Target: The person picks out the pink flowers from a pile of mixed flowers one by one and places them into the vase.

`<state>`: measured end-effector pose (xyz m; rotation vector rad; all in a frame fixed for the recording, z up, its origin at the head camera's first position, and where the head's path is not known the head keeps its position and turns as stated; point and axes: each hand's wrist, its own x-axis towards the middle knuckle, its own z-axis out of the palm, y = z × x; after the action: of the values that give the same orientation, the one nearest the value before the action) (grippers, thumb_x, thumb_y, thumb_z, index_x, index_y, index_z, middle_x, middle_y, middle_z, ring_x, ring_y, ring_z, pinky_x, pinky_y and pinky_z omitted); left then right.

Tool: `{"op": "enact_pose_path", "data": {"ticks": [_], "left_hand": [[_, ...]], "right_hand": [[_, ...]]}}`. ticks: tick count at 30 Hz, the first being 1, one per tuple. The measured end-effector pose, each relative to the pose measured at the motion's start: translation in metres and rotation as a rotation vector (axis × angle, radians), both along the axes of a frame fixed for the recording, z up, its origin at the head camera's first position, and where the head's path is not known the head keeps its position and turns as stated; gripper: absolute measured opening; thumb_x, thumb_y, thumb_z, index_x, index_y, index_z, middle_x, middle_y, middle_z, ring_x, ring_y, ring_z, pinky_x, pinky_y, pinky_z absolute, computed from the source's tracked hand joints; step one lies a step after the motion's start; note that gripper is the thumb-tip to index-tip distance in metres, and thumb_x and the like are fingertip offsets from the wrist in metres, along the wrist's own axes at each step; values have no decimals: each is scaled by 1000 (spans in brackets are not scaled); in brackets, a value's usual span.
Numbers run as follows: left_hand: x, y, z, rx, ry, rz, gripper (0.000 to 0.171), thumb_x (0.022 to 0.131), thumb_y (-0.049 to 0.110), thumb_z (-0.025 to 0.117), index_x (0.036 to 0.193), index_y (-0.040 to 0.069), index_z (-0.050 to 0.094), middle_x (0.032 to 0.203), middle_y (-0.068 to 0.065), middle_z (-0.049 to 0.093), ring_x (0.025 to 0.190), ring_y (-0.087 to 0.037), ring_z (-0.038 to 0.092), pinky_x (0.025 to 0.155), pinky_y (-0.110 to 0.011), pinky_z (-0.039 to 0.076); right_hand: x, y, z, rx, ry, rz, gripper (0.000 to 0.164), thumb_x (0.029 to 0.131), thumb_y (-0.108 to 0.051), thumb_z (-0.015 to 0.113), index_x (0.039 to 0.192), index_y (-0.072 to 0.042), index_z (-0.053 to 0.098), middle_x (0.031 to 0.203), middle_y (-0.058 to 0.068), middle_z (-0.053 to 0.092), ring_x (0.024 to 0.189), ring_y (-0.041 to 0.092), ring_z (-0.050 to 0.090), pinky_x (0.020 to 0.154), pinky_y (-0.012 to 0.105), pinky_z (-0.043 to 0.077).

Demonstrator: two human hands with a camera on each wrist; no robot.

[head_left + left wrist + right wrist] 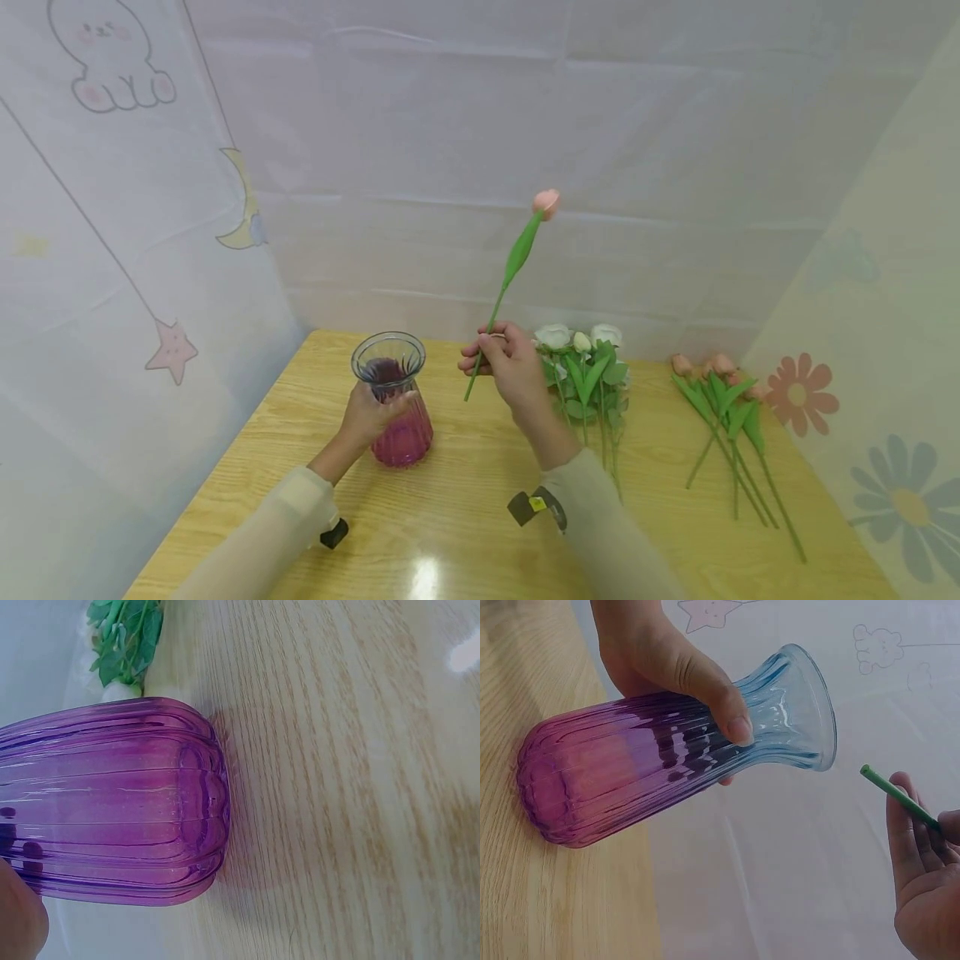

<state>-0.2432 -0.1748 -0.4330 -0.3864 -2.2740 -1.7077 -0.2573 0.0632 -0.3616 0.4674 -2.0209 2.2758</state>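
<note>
A ribbed glass vase, pink-purple below and bluish clear at its flared rim, stands on the left part of the table. My left hand grips it below the neck, the thumb across the front; the right wrist view shows that thumb and fingertips behind the glass. Up to the right of the rim, my right hand pinches the stem of a pink tulip between thumb and fingers. The bloom points up and leans right. The cut stem end hangs below the fingers, apart from the vase mouth.
White roses with leafy green stems lie behind and right of my right hand. Further right, several pink tulips lie on the wooden table. A pale cloth backdrop rises behind the table and along both sides.
</note>
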Motion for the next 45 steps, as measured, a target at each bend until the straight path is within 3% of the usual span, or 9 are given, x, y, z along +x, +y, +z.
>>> {"op": "enact_pose_path", "data": {"ticks": [5, 15, 22, 26, 30, 37, 45], "left_hand": [[0, -1, 0, 11, 0, -3, 52, 80, 0, 75, 125, -11, 51, 108, -21, 64, 90, -9, 57, 79, -22, 52], [0, -2, -1, 34, -11, 1, 51, 81, 0, 75, 124, -12, 51, 111, -22, 65, 94, -6, 60, 84, -20, 52], [-20, -9, -31, 34, -31, 14, 57, 80, 4, 78, 129, -6, 50, 115, -20, 64, 98, -10, 60, 86, -21, 52], [-22, -11, -36, 32, -22, 14, 57, 80, 6, 79, 128, -4, 51, 114, -19, 65, 97, -13, 61, 86, -23, 53], [-18, -8, -30, 29, -47, 20, 55, 81, 4, 78, 129, -5, 52, 114, -21, 65, 97, -13, 61, 86, -23, 53], [1, -1, -1, 4, -52, 9, 52, 82, 1, 76, 126, -12, 51, 114, -25, 65, 96, -10, 59, 84, -22, 53], [-19, -8, -30, -28, -42, 30, 58, 83, 8, 78, 132, -5, 51, 117, -21, 66, 101, -19, 60, 88, -28, 52]], "right_hand": [[-1, -11, 7, 0, 26, 18, 18, 107, -10, 50, 120, 1, 54, 99, 25, 70, 77, 17, 72, 77, 39, 61], [-3, -31, 20, 0, 56, 35, 18, 106, -11, 51, 119, 0, 55, 100, 28, 70, 76, 16, 72, 81, 47, 60], [-3, -44, 24, -14, 64, 51, 17, 107, -11, 50, 119, 0, 54, 98, 24, 71, 77, 18, 72, 80, 45, 61], [-4, -53, 26, -29, 78, 54, 17, 107, -10, 49, 119, 1, 53, 98, 25, 70, 77, 17, 71, 79, 41, 61], [-5, -62, 27, -38, 103, 30, 16, 107, -9, 49, 119, 1, 53, 98, 25, 70, 77, 17, 71, 79, 44, 61], [-7, -74, 23, -23, 154, -24, 15, 107, -8, 49, 118, 1, 53, 100, 26, 70, 83, 25, 73, 78, 40, 62], [-8, -83, 16, 60, 220, -45, 14, 106, -8, 50, 118, 0, 52, 102, 27, 70, 86, 32, 73, 76, 34, 61]]}}
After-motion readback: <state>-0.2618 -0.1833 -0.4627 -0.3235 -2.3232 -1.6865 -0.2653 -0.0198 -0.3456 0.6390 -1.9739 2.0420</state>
